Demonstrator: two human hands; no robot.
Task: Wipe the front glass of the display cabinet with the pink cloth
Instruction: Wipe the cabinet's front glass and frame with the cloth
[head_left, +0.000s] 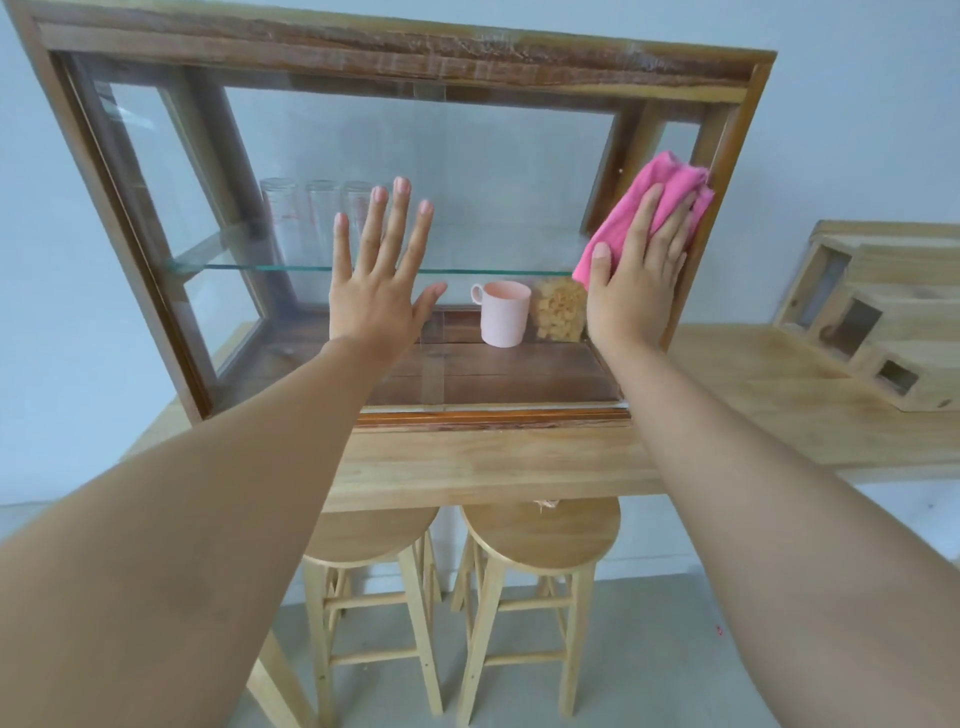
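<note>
No readable writing anywhere; faint red marks on the drinking glasses (311, 218) are too blurred to make out. Right hand (636, 280) is pressing the pink cloth (639, 208) flat, fingers extended, against the front glass (467, 171) at the display cabinet (395, 47) frame's right edge. Left hand (376, 275) is lying open, fingers spread, on the pane. Inside: pink mug (501, 314), snack jar (558, 312). Cabinet is sitting on a pale wooden tabletop (493, 462); two stools (540, 535) beneath, white walls.
</note>
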